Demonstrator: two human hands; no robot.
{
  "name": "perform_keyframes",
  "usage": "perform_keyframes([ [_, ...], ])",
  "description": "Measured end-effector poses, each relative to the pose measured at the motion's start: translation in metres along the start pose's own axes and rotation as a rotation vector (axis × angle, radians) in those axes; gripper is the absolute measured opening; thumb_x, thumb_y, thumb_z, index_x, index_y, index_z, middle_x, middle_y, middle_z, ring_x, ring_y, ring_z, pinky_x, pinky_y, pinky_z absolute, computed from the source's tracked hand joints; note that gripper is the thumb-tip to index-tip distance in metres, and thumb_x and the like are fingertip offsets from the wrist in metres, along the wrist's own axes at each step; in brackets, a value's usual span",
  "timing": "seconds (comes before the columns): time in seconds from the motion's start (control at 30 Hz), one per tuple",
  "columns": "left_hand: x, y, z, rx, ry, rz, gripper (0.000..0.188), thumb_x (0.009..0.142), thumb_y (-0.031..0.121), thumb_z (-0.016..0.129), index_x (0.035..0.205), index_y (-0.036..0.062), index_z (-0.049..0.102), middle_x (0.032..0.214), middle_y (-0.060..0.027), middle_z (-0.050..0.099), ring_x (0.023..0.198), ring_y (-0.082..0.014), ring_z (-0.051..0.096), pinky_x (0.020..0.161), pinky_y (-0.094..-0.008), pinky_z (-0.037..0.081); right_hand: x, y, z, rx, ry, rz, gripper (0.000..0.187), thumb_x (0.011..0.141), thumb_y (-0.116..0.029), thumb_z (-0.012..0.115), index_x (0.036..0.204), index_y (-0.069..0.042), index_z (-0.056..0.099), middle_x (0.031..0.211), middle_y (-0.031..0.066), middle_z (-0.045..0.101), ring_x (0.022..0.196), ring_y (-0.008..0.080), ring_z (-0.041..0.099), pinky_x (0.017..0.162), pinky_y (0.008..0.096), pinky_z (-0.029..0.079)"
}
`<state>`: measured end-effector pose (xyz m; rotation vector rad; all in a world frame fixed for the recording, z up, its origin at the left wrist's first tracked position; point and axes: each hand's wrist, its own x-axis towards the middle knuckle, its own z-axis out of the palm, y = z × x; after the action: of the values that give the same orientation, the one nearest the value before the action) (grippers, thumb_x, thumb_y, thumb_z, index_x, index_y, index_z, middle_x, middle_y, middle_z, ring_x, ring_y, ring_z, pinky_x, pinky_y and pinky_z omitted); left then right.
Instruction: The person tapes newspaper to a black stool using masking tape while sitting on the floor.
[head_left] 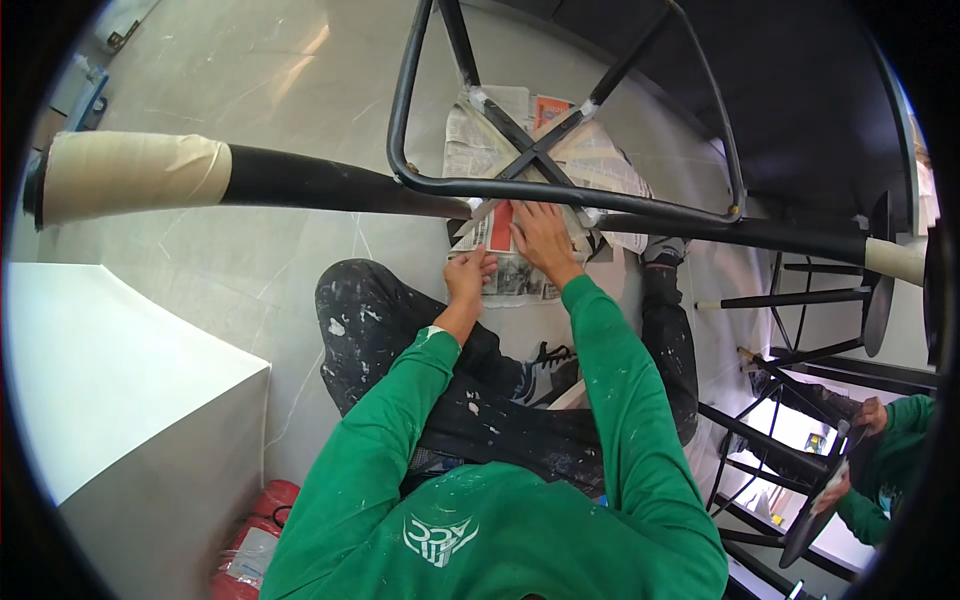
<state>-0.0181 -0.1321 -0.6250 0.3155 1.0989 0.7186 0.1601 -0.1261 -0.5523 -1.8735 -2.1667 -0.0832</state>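
A stool frame with black metal legs point(310, 182) stands upside down before me, its crossed bars point(537, 157) over spread sheets of newspaper point(520, 285). Pale tape point(140, 175) wraps the end of the left leg, and whitish tape or paste marks the places where the legs meet the cross. My left hand point(468, 277) is closed, thumb and fingers pinching the newspaper's near left edge. With fingers stretched out, my right hand point(545, 240) lies flat on the paper just below the footrest bar point(560, 192); its fingertips are partly behind the bar.
Other black stools point(800, 297) stand at the right, where another person's hands point(835, 490) hold a dark round seat. A large white block point(130, 370) rises at the left beside a red object with a label point(265, 535). My paint-spotted legs point(375, 320) frame the work.
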Motion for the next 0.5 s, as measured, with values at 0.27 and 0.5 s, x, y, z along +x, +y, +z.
perform_keyframes([
  [0.27,-0.037,0.040,0.019,1.099,-0.242,0.929,0.033,0.097,0.019,0.070,0.119,-0.0056,0.064,0.118,-0.0229,0.068,0.100,-0.0332,0.068,0.084,-0.0444,0.054,-0.003,0.008,0.013,0.018,-0.014,0.005,0.048,0.091,-0.024,0.070,0.134,-0.003,0.067,0.133,0.0165,0.065,0.129,0.0359,0.055,0.114,0.0506,0.037],
  [0.5,-0.002,0.038,0.023,1.515,-0.343,1.107,0.073,0.099,0.025,0.064,0.155,-0.0133,0.036,0.164,-0.0330,0.031,0.156,-0.0448,0.026,0.130,-0.0511,0.020,-0.006,0.010,0.012,-0.016,-0.035,0.007,0.050,0.091,-0.021,0.070,0.137,-0.003,0.065,0.148,0.0210,0.057,0.145,0.0456,0.043,0.121,0.0561,0.030],
])
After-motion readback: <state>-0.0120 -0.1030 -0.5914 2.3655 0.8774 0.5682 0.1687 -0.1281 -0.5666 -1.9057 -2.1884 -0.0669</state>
